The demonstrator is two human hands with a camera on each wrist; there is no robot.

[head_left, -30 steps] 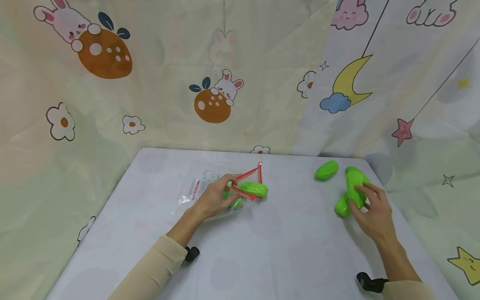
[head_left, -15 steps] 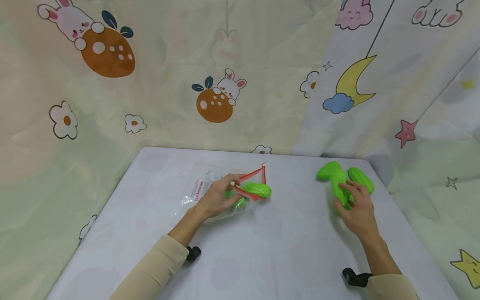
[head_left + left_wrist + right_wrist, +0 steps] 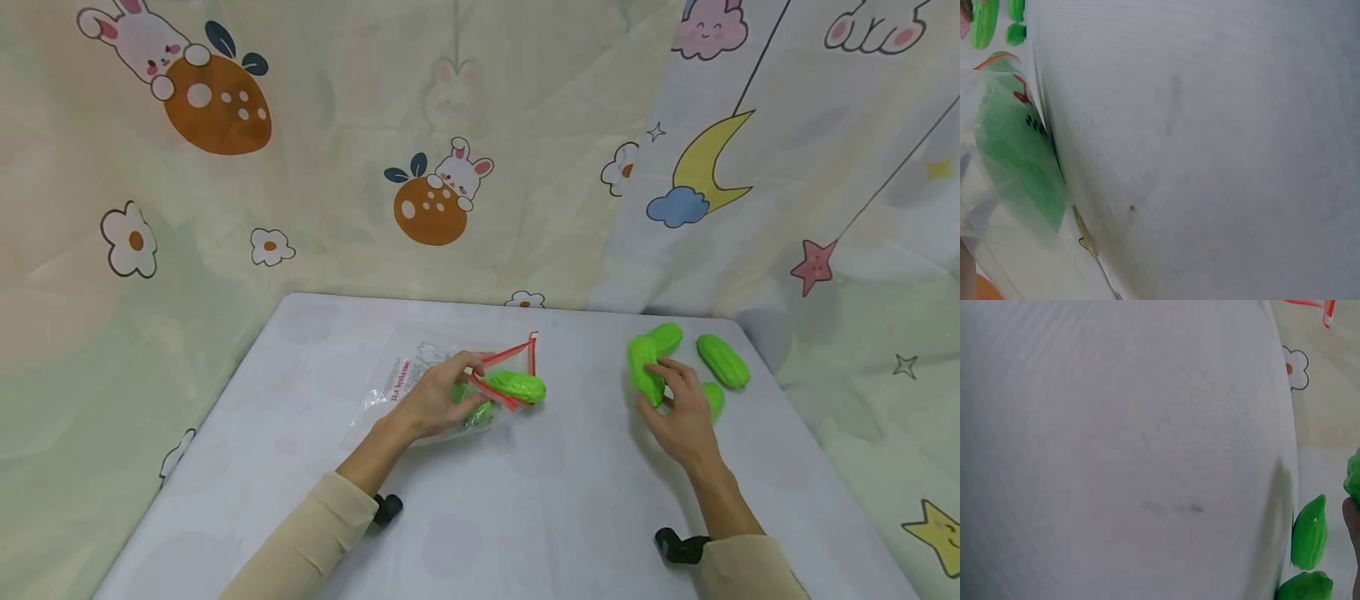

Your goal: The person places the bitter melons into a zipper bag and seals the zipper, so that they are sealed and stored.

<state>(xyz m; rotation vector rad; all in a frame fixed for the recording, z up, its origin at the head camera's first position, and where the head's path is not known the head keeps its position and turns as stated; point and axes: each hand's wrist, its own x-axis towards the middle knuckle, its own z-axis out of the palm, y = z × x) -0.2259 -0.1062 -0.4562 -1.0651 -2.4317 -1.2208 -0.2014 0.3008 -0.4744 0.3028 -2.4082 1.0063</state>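
In the head view my left hand (image 3: 437, 396) grips the mouth edge of a clear zip bag (image 3: 384, 408) with a red seal. One bumpy green toy cucumber (image 3: 520, 386) pokes out of the bag's mouth; more green shows inside, partly hidden by the fingers. The right hand (image 3: 681, 421) pinches another toy cucumber (image 3: 643, 371) between thumb and fingers, apart from the bag. Behind it lies a cucumber (image 3: 667, 336), with one (image 3: 723, 362) farther right and one (image 3: 713, 401) beside the hand. The right wrist view catches the tip of the held cucumber (image 3: 1354, 478) at its edge.
A white cloth-covered table (image 3: 480, 517) lies under everything, its far edge against a printed curtain (image 3: 322, 167). Black wrist cameras (image 3: 678, 547) stick out from both sleeves. The loose cucumbers are grouped near the table's far right corner.
My right hand has moved left with the cucumber in its grip, away from the two at the right. The left hand keeps hold of the bag in nearly the same place.
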